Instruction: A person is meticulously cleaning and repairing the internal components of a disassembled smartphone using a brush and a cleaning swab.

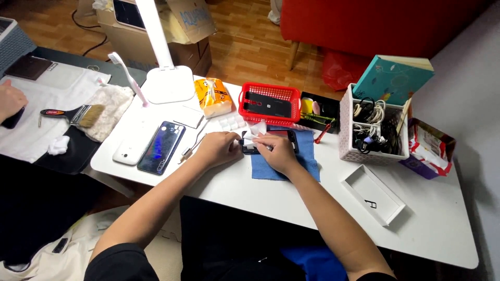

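both hands are close together over the blue cloth (284,165), with the black phone (271,141) between them. left hand (220,148) grips its end, right hand (278,152) presses a white wipe (256,133) on it (the wipe's partly hidden).

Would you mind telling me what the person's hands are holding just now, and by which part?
Both hands hold a dark phone on the blue cloth: the left hand at its left end, the right hand over its middle, pinching a small white wipe.
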